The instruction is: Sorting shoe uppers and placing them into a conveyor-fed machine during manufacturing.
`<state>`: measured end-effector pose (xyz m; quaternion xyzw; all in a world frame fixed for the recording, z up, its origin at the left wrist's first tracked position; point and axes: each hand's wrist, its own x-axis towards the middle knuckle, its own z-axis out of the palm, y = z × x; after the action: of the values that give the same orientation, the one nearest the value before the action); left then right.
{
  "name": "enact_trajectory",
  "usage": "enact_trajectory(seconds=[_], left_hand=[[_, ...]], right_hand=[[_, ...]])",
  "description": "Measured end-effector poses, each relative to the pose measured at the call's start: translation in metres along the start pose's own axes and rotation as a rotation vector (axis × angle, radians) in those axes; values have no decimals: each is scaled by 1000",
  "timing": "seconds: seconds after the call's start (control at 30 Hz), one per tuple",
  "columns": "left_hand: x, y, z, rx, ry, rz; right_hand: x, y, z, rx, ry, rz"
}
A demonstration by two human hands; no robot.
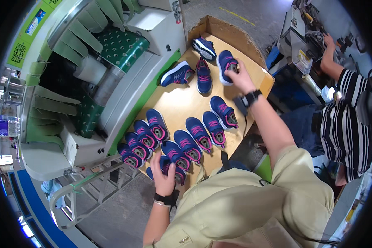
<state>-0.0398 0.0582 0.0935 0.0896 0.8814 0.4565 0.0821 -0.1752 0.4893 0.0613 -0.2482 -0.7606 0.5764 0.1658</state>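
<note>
Navy sneakers with pink laces and white soles stand on a light wooden table. At the far right of the table, my right hand [242,78] is closed on the heel and collar of one sneaker [224,62], its toe pointing away. My left hand [163,178] grips another sneaker [164,162] at the near edge, thumb and fingers on either side; the palm hides part of that shoe. Beside it runs a slanted row of several sneakers [197,131]. A second row [147,131] lies to the left. Between the far sneakers, one [203,77] stands toe toward me.
The wooden table [182,103] has a torn cardboard wall [235,35] at its far end. Left of it stands a machine with a green dotted conveyor belt [122,45] and hanging strips. A metal frame [91,194] stands near left. At right, a person in a striped shirt [347,120] works.
</note>
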Motion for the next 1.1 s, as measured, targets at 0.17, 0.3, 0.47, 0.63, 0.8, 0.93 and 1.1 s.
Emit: enact_trajectory(seconds=[0.17,0.3,0.47,0.63,0.8,0.93,1.1], left_hand=[[60,97,38,-833,-53,-144],[82,77,15,-807,96,-219],[134,78,-73,-644,455,-34],[213,28,-175,-429,807,47],[244,-29,-216,-217,886,33],[218,-21,-170,62,993,106],[110,24,-78,134,484,157]], right_hand=[[-158,-130,24,-33,-934,-33],[-176,-45,22,-319,-305,-459],[-152,50,6,-201,-155,-136],[-136,-24,41,8,1,-31],[-98,-200,125,386,-168,-553],[-42,-255,221,167,35,-884],[14,-185,293,-235,-37,-740]])
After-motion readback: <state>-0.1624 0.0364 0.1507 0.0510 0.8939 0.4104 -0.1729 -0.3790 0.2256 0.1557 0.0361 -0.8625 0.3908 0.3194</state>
